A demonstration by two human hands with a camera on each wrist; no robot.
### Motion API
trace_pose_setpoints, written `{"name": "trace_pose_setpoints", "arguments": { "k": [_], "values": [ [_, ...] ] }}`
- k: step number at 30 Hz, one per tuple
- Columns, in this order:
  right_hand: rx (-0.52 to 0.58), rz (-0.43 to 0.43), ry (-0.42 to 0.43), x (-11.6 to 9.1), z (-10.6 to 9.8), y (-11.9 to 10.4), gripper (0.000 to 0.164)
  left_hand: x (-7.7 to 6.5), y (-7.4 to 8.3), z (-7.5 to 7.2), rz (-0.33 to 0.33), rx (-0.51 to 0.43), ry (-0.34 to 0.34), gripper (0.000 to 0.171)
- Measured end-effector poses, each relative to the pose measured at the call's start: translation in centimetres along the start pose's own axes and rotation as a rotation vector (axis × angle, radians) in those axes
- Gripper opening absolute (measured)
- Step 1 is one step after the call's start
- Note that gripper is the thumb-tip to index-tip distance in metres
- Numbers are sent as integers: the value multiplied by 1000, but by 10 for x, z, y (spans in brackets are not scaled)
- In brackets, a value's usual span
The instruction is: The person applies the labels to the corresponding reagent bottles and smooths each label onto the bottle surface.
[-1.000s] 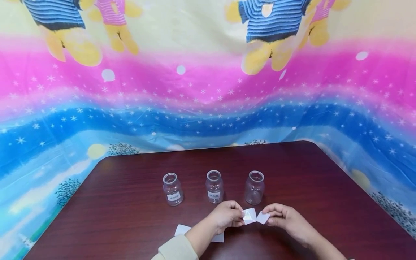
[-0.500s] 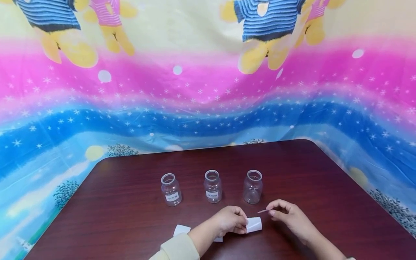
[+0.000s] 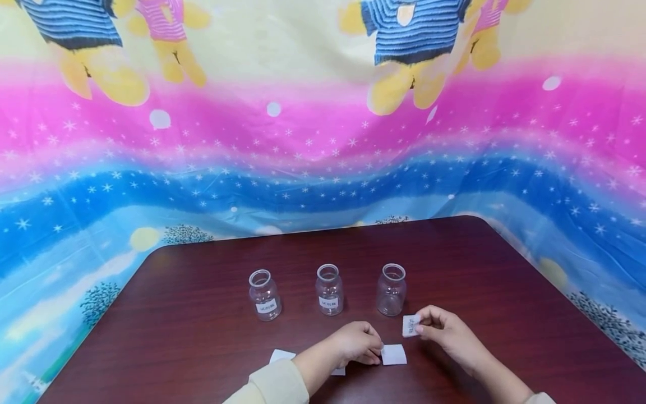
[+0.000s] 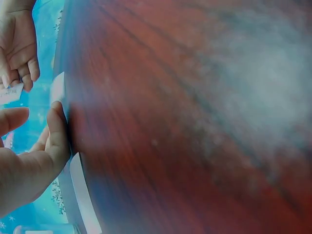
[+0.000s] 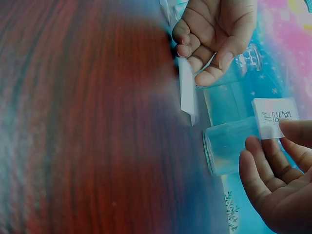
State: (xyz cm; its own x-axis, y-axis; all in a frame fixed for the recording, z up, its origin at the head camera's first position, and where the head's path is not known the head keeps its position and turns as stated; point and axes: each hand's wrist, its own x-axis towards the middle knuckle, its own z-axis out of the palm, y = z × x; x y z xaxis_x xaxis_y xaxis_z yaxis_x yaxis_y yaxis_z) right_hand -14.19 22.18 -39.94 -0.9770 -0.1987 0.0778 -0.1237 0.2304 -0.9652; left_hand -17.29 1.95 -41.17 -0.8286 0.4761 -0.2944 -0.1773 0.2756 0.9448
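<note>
My right hand [image 3: 451,336] pinches a small white label [image 3: 410,325] with dark printed characters, held in front of the rightmost glass jar [image 3: 391,292]. The right wrist view shows the label [image 5: 274,117] between thumb and fingers. My left hand [image 3: 355,342] is low over the table, fingertips right at the left edge of a white paper piece [image 3: 395,354]. In the left wrist view two of its fingertips [image 4: 57,108] stand apart, near the paper. The middle jar [image 3: 330,290] and left jar [image 3: 264,295] each bear a white label; none shows on the right jar.
More white paper [image 3: 281,356] lies partly hidden under the left forearm. The dark red-brown table [image 3: 202,280] has rounded far corners. A colourful printed cloth [image 3: 323,185] hangs behind and beside it.
The label has come away from the paper piece. My right hand has turned it so its printed face shows, and the paper has dropped flat onto the table by my left hand.
</note>
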Motion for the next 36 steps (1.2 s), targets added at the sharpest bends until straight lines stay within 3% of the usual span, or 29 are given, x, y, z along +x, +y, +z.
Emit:
{"name": "trace_pose_setpoints", "arguments": {
  "k": [3,9,18,26,32,36],
  "values": [
    [34,-27,-24,1,0,1,24,0,0,-3,3,1,10,4],
    [63,-62,-52,3,2,3,25,2,2,-6,72,-31,13,5],
    [43,-44,-47,5,9,1,30,4,5,-3,144,-99,-4,9],
    [89,-18,-79,8,13,-6,40,6,7,0,193,-211,1,13],
    [59,-42,-81,9,16,-6,38,6,11,-1,235,-299,0,15],
    [22,-35,-68,10,19,-7,36,9,10,1,250,-293,27,16]
  ]
}}
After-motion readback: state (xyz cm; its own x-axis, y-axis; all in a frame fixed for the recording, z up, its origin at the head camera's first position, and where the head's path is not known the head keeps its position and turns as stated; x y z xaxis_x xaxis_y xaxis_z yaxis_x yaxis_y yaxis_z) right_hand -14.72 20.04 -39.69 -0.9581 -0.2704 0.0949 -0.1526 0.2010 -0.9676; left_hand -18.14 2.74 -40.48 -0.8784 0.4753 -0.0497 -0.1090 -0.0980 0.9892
